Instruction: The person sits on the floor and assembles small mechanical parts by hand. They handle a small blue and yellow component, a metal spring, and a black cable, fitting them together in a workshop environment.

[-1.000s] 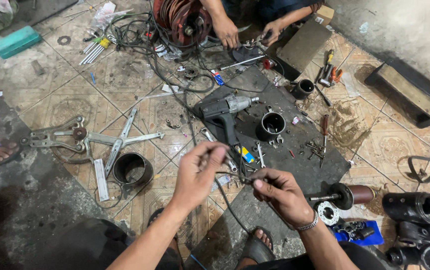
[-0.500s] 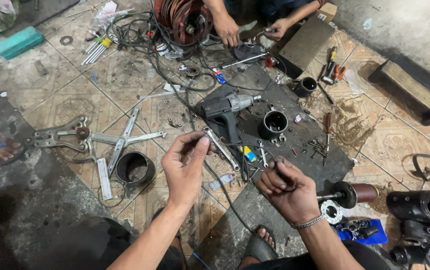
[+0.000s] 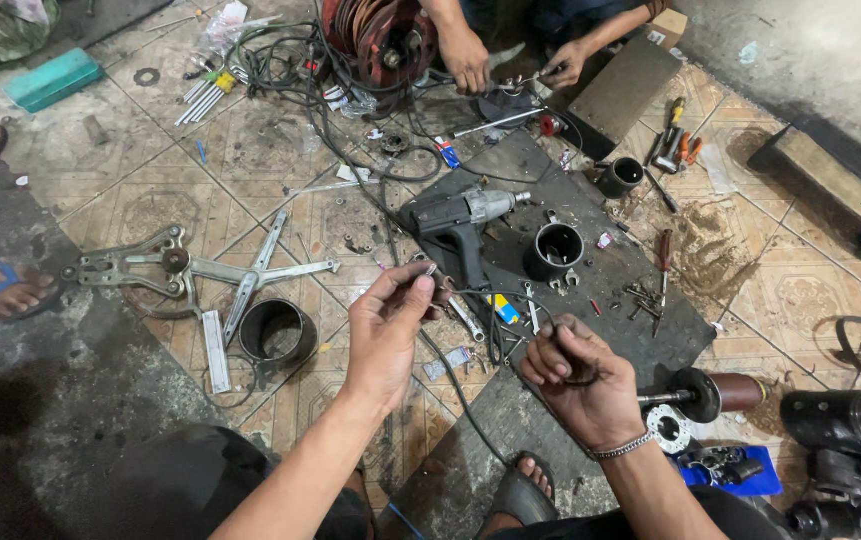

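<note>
So the whole thing is spread out on a tiled floor, with a dark rubber mat in the middle carrying most of the parts. Up top there's a red cable reel, and another person's hands are busy right beside it. On the left lies a big metal puller with long arms, and just below it a black cylindrical housing. A grey power drill sits on the mat next to a black metal ring. Bottom right there's a motor armature on its shaft.

Now the small stuff: a thin black wire runs between the two hands, held up over the mat's near edge. The left hand pinches one end between thumb and fingertips, fingers narrow. The right hand is curled tight around the other end, basically a fist.
</note>
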Demonstrator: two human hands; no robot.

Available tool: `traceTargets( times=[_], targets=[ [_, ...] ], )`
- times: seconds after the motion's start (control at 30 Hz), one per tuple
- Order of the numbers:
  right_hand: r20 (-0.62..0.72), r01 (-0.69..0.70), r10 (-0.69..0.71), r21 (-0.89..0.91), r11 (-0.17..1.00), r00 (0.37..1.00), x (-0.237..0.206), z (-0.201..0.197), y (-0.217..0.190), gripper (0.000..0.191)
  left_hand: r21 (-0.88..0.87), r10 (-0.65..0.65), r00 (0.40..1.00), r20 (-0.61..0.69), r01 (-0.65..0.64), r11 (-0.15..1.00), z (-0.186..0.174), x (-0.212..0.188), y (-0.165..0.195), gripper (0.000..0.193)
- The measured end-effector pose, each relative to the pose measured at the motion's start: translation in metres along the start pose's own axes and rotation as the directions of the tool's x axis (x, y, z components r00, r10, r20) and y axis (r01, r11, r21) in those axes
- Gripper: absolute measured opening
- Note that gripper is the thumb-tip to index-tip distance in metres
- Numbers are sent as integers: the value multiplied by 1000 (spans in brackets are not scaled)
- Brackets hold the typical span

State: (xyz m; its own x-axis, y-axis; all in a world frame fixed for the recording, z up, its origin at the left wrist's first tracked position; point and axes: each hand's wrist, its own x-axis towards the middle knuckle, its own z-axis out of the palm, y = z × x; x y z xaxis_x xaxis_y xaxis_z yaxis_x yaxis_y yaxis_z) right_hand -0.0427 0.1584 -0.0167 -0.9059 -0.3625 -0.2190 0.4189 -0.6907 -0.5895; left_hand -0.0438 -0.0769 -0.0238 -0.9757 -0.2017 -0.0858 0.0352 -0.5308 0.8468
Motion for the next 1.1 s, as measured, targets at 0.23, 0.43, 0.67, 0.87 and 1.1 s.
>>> traceTargets(
  times=[0.23,0.43,0.67,0.87,1.1],
  targets=[
    [-15,-38,37,-71,997,999,1,-7,6,19,-64,-77,977,199,92,994,6,-6,13,19],
    [-16,-65,66,24,998,998,2,-2,7,44,147,52,978,204,-83,986,11,-7,11,16],
    [-306,-229,165,-185,956,937,1,7,0,40,112,95,993,77,-103,988,7,-2,12,16],
    [-216,-420,378,-201,885,900,0,0,0,43,127,188,981,40,-192,973,5,0,20,16],
    [-116,-379,360,-275,884,926,0,-9,4,22,118,155,988,2,-155,981,1,4,29,17]
  ],
)
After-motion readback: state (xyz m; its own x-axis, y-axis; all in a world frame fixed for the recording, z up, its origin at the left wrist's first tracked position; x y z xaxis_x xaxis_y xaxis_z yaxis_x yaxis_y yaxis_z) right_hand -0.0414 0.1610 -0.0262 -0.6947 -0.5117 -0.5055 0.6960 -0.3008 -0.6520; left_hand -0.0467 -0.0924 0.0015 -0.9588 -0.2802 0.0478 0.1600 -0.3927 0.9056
